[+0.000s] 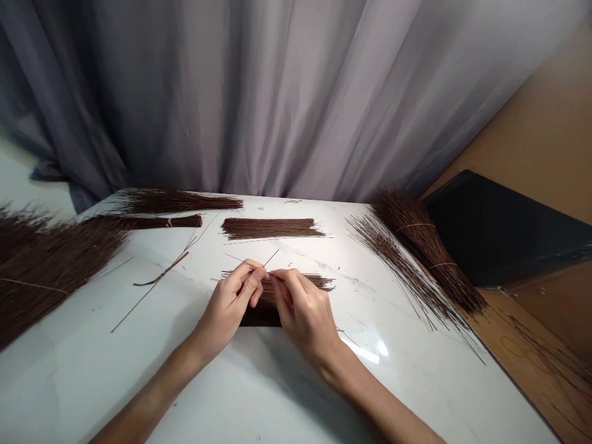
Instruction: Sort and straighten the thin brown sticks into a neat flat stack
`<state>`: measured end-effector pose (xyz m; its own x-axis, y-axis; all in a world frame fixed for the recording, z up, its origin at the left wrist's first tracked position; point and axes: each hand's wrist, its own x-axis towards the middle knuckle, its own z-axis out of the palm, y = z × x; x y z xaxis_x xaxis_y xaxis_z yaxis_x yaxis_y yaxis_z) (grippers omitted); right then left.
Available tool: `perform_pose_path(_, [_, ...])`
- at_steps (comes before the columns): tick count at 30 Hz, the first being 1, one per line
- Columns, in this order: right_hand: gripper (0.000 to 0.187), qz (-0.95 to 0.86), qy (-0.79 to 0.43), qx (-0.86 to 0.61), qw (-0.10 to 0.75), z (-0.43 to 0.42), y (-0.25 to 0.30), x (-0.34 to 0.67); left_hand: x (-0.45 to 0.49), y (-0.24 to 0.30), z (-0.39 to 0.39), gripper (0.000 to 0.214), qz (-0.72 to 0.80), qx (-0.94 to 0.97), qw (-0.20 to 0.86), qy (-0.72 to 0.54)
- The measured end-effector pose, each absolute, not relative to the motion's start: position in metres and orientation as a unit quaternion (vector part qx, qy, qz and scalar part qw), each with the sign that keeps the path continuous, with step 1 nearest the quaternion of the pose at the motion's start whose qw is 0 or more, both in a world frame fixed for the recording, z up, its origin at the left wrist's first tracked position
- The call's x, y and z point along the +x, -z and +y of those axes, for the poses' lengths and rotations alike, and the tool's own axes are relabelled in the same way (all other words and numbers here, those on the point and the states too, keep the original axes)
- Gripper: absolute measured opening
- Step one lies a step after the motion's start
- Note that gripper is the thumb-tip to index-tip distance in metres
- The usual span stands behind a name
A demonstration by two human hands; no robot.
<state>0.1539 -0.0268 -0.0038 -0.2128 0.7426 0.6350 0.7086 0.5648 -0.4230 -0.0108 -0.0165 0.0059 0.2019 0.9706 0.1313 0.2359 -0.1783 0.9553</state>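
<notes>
My left hand (238,296) and my right hand (305,308) meet near the middle of the table, fingertips almost touching. Between the left thumb and forefinger is a thin dark twig (272,258), its end pointing up and to the right. The right thumb and fingers pinch close beside it, apparently on the same twig, though that contact is hard to make out. Beneath both hands lies a woven-looking row of brown twigs (319,282) with a dark strip (259,317) along its near side. Farther back, a neat stack of even-length twigs (272,228) rests crosswise.
Large bundles of twigs lie at the left (55,265) and back left (180,200), with a tied bundle (185,221) between. Loose twigs (398,253) and a banded bundle (430,246) line the right edge, beside a black panel (509,228). A grey curtain (277,92) hangs behind.
</notes>
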Motion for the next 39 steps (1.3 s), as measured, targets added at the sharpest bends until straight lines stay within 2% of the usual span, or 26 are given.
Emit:
perform_pose_path(7, [0.014,-0.769,-0.068,-0.459,0.439,-0.028,0.006,0.151,-0.011,-0.010,-0.017,0.038,0.470,0.676,0.406,-0.398])
perform_pose_path(11, [0.014,-0.771,-0.069,-0.476,0.418,-0.027,0.008,0.150,-0.010,-0.007,-0.015,0.031,0.498,0.654,0.395,-0.411])
perform_pose_path(23, [0.012,-0.745,-0.149,-0.494,0.422,-0.029,-0.001,0.157,-0.014,-0.008,-0.010,0.027,0.481,0.577,0.482,-0.450])
perform_pose_path(30, [0.011,-0.718,-0.195,-0.476,0.469,-0.027,0.009,0.154,-0.009,0.002,-0.010,0.032,0.466,0.599,0.484,-0.435])
perform_pose_path(39, [0.008,-0.712,-0.232,-0.482,0.455,-0.027,0.015,0.149,-0.009,0.001,-0.012,0.025,0.462,0.566,0.506,-0.459])
